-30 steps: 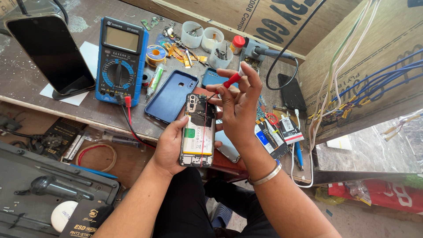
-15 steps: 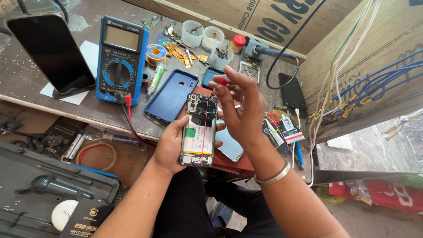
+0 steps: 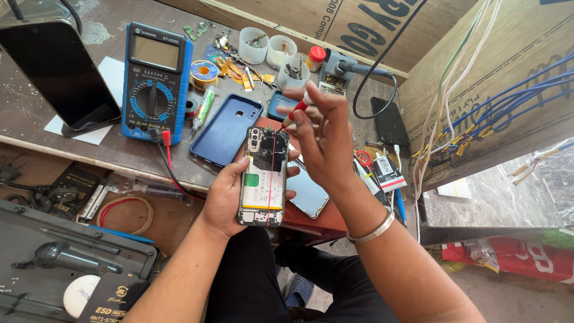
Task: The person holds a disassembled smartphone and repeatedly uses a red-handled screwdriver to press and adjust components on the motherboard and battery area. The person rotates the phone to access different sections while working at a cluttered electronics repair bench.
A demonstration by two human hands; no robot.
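The left hand (image 3: 230, 194) cradles an opened phone (image 3: 263, 176) from below, its back cover off so the battery and circuit board show; the fingers wrap the phone's left edge and the thumb side props it above the counter's (image 3: 119, 152) front edge. The right hand (image 3: 326, 146) hovers just over the phone's top end, its grip pinched narrow on a red-handled screwdriver (image 3: 297, 110) whose tip points down toward the camera corner of the phone (whether the tip touches is hard to tell). A metal bangle (image 3: 372, 230) circles the right wrist. On the counter just behind the phone lies a blue phone cover (image 3: 224, 128), and left of that a blue multimeter (image 3: 156, 81) with red and black leads. Small plastic cups (image 3: 269, 51) of parts stand further back.
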